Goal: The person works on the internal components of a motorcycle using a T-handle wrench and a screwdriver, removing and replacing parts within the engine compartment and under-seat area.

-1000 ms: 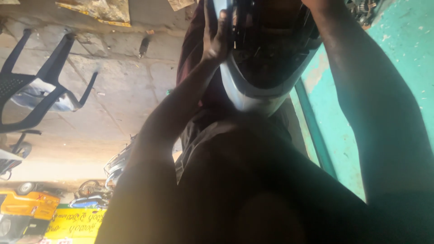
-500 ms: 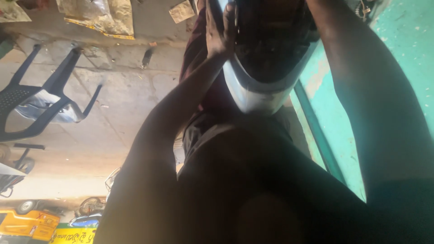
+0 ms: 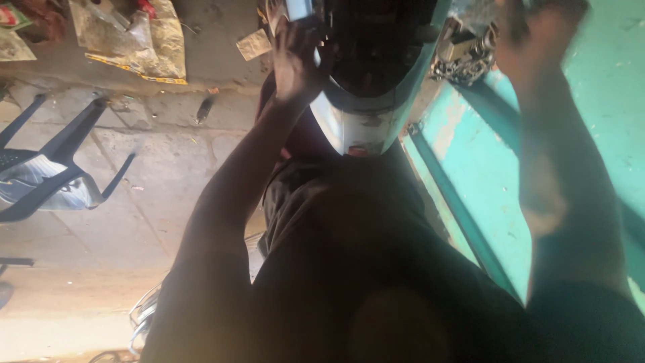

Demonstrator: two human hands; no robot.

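A dark rounded vehicle part with a grey-white curved shell (image 3: 363,124) fills the top middle of the head view. My left hand (image 3: 299,60) rests against its left edge, fingers pointing up and curled on the rim. My right hand (image 3: 537,33) is raised at the top right, blurred, apart from the shell and beside a chain with a padlock (image 3: 463,50). I cannot make out its fingers. My dark shirt fills the lower middle.
A teal metal door (image 3: 591,121) with a dark frame bar (image 3: 457,208) runs down the right. On the concrete floor at the left stand a dark plastic chair (image 3: 60,168), a crumpled foil sheet (image 3: 134,37) and small scraps.
My right hand has come off the shell and swung to the right, toward the chain. My left hand stays on the shell's edge. The view has shifted slightly.
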